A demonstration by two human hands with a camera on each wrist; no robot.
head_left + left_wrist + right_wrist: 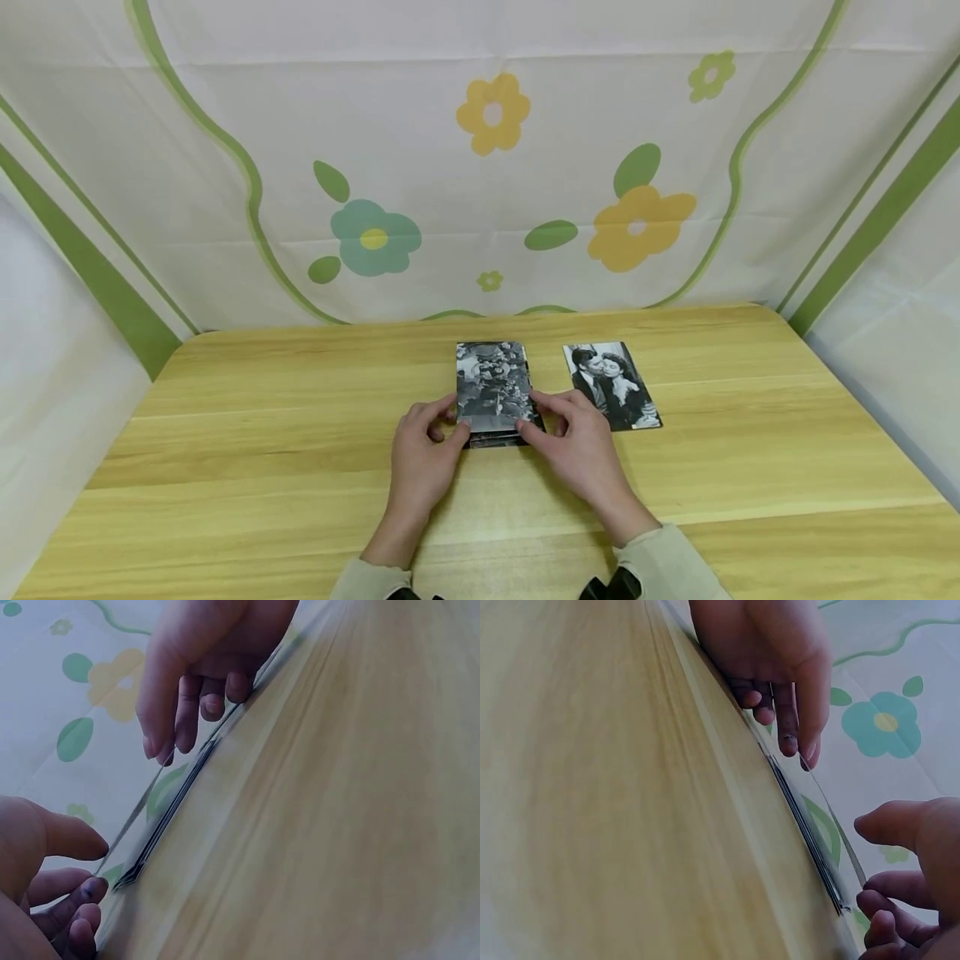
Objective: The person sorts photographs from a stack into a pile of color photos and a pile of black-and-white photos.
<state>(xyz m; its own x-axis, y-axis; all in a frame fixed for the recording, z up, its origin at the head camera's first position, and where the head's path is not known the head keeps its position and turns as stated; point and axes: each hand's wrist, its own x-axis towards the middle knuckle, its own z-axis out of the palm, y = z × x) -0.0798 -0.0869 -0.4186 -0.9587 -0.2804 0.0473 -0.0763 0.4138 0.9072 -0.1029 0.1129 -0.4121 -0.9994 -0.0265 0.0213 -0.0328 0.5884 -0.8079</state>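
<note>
Both hands pinch a black-and-white photo card point(492, 382) showing a crowd, one at each side edge. My left hand point(426, 450) grips its near left corner between thumb and fingers, and my right hand point(576, 440) grips the near right corner. Seen edge-on in the left wrist view, the card is slightly bowed and raised above a thin stack of photo cards point(171, 810). That stack lies flat on the table; its near edges peek out below the held card in the head view. A separate photo card point(613, 387) of a couple lies to the right, beyond my right hand.
The wood-grain table point(247, 467) stretches out on both sides of the hands. A white cloth point(420, 125) printed with flowers hangs behind its back edge, and white cloth panels flank it left and right.
</note>
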